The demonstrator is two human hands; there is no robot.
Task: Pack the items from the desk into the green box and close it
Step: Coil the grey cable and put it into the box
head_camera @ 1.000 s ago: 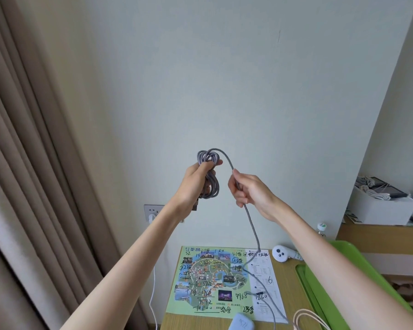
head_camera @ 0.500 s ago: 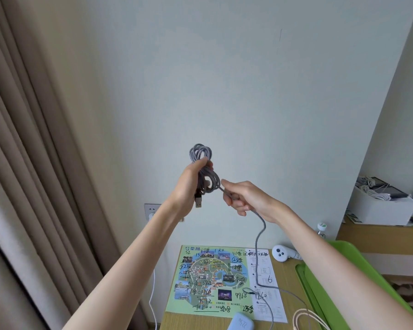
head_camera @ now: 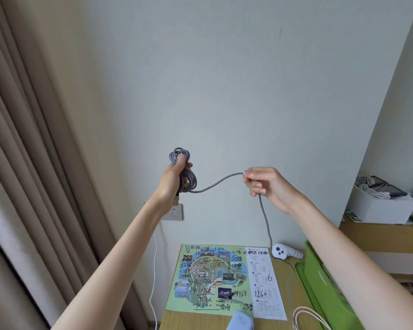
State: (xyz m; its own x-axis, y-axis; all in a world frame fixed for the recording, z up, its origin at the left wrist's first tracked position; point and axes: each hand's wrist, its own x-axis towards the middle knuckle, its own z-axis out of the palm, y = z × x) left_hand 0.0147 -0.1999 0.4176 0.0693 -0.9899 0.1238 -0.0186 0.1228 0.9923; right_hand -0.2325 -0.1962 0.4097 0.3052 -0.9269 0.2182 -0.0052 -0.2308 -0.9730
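Observation:
Both arms are raised in front of the wall. My left hand [head_camera: 173, 176] grips a bundle of coiled grey braided cable [head_camera: 188, 178], whose plug end hangs below the fist. From the coil the cable runs right to my right hand [head_camera: 264, 184], which pinches it between the fingertips. Below that hand the loose length drops to the wooden desk [head_camera: 290, 289] and trails toward a pale blue item [head_camera: 240, 320] at the bottom edge. The green box [head_camera: 320, 279] lies open at the desk's right side, partly behind my right forearm.
A colourful map sheet [head_camera: 210, 275] with handwriting covers the desk's middle. A white controller [head_camera: 280, 251] lies at the back, a beige cable loop [head_camera: 305, 317] at the front. A wall socket [head_camera: 174, 211] with a white cord is left. Curtains hang left; a shelf with a white box [head_camera: 379, 203] stands right.
My right hand has slid away to the right along the cable, stretching a length between the hands. The left hand with the coil has stayed roughly in place.

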